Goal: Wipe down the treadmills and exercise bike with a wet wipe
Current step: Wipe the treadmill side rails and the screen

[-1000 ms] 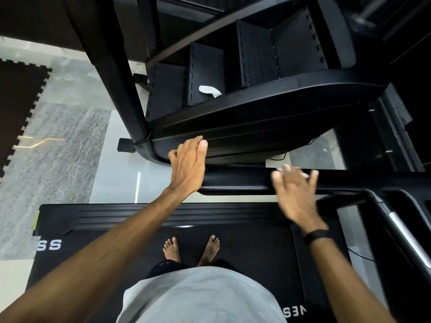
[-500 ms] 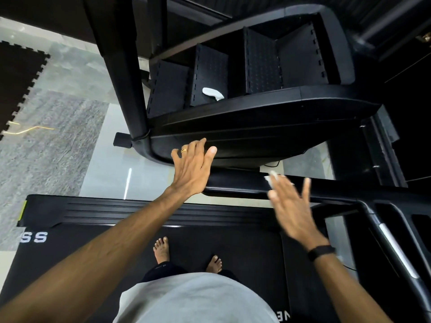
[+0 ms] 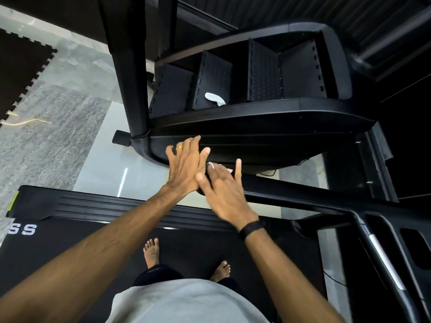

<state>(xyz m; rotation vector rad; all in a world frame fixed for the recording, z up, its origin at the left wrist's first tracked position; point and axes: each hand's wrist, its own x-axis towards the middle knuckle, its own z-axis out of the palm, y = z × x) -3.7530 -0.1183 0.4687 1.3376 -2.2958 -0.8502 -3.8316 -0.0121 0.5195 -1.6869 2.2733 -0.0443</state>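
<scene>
I see my right hand (image 3: 225,192) pressing the wet wipe (image 3: 213,166) flat on the treadmill's front handlebar (image 3: 291,194), fingers spread, nothing pinched. My left hand (image 3: 185,166) rests open just at 9 o'clock, touching. The wipe could slide out from under my palm and drop off the bar's edge. Free bar runs toward 3 o'clock; a second wipe (image 3: 215,98) sits in the console tray (image 3: 265,73) at 12

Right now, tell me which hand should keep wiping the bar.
Right. The right hand lies flat on the bar with the wipe under its fingers; the left hand holds no wipe.
</scene>
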